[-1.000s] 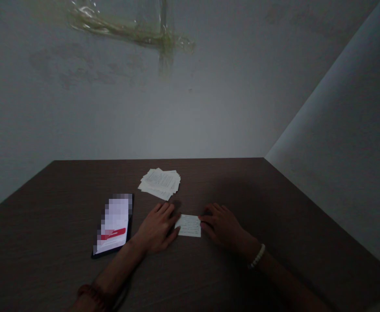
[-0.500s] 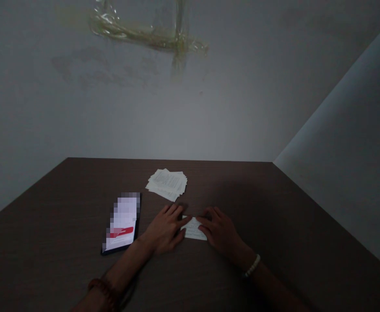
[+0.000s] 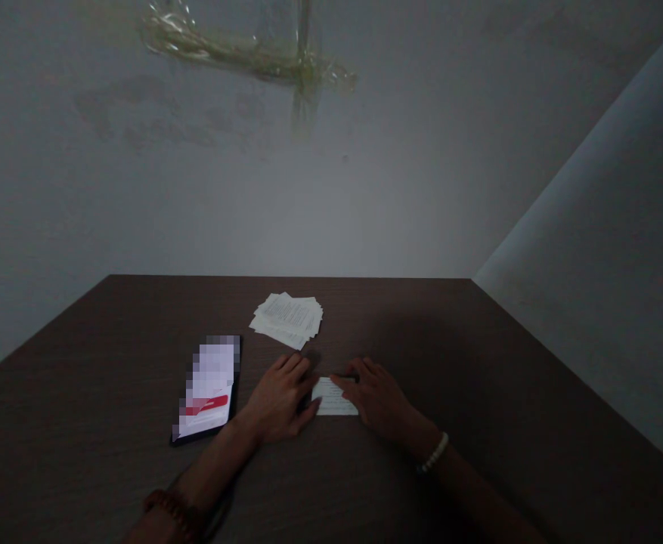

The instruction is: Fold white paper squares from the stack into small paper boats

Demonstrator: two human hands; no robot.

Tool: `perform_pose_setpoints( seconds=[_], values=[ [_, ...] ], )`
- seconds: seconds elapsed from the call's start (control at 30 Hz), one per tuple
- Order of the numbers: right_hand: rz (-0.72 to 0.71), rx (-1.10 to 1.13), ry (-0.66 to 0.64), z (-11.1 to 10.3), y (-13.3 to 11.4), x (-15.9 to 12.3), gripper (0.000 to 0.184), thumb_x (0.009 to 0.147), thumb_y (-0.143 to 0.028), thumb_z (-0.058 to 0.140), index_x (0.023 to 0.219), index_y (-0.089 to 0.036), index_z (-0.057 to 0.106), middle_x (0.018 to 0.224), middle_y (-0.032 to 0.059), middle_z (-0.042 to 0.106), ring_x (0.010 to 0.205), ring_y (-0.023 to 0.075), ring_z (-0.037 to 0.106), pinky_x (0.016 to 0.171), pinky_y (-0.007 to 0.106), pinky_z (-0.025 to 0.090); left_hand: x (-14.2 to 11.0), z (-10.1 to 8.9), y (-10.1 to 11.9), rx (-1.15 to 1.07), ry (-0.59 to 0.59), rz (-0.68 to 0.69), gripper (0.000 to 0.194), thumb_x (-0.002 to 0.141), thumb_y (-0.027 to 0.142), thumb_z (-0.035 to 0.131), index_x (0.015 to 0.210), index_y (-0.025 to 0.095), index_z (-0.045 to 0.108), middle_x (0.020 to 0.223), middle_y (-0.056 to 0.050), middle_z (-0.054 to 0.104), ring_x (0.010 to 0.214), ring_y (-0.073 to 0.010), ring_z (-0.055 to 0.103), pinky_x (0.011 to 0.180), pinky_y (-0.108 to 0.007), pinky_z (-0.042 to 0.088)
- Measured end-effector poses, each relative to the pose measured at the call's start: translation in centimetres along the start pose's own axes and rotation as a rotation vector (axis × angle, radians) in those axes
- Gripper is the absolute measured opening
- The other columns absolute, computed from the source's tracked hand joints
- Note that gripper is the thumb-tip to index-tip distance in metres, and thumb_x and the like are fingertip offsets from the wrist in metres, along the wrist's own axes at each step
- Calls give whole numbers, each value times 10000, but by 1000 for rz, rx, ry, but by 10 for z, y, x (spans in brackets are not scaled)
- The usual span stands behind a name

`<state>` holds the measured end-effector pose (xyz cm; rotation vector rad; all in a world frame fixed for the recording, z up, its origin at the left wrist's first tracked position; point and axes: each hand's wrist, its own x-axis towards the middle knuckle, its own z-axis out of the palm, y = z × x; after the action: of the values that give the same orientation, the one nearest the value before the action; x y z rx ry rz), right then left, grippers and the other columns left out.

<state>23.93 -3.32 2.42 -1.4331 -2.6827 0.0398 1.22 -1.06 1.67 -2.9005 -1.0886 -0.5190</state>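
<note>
A small slip of printed paper (image 3: 332, 406) lies flat on the dark wooden table between my two hands. My left hand (image 3: 282, 398) rests at its left edge, thumb and index finger apart and touching or just beside that edge. From the right, my right hand (image 3: 381, 400) reaches over the slip, its index finger stretched along the top edge and its thumb near the right part. That hand hides the slip's right end. Neither hand grips the paper. A reddish beaded bracelet (image 3: 168, 505) is on the left wrist, a pale beaded one (image 3: 436, 453) on the right.
A loose pile of similar printed slips (image 3: 289, 317) lies farther back on the table (image 3: 512, 423). Left of my left hand is a phone (image 3: 209, 389) with its screen lit and partly blurred. Behind the table stands a grey wall (image 3: 331, 204) with tape strips (image 3: 240, 60) on it.
My left index finger has drawn back from over the slip to its left edge. My right index finger has stretched left along the top edge. The whole view has shifted slightly.
</note>
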Motion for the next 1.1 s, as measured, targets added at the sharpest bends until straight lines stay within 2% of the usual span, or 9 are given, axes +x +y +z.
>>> perform_pose_setpoints(
  seconds=[0.13,0.3,0.47,0.7,0.97,1.1],
  values=[
    [-7,7,-3,1,1,1,405,956,-235,493,1353,-314,490,1141,80,538,1033,236,475,887,372,415,-2,2,-2,-11,-18,-10,293,895,370,503,1040,178,670,958,-105,562,940,-285,497,827,-455,401],
    [86,9,19,2,5,-5,311,958,-295,500,1257,-315,584,1076,73,565,998,237,490,831,365,418,-4,1,-5,-19,-28,-5,305,898,376,515,1091,183,650,988,-106,566,954,-281,499,822,-446,406],
    [179,56,91,4,9,-15,239,946,-333,523,1136,-275,655,1026,74,579,974,226,506,847,358,413,-3,-1,-5,-20,-51,-10,300,891,377,522,1069,170,647,961,-104,566,938,-278,501,811,-433,412],
    [146,149,113,5,12,-11,181,902,-270,571,1056,-222,654,1032,71,567,970,216,508,858,343,425,-2,-1,-4,-36,-60,-28,292,882,372,539,1073,174,636,987,-98,557,980,-285,488,864,-450,400],
    [146,232,14,-13,19,4,188,790,-215,679,969,-182,633,1023,63,565,998,215,502,854,317,421,-3,-1,-4,-64,-56,-46,293,871,363,552,1089,175,607,1035,-96,545,977,-276,489,862,-437,405],
    [125,218,-20,-15,17,14,132,819,-224,652,943,-180,643,995,54,575,981,200,507,832,300,412,-3,-1,-4,-62,-46,-44,287,868,366,555,1075,174,602,1047,-97,543,995,-280,485,865,-434,404]
  ],
)
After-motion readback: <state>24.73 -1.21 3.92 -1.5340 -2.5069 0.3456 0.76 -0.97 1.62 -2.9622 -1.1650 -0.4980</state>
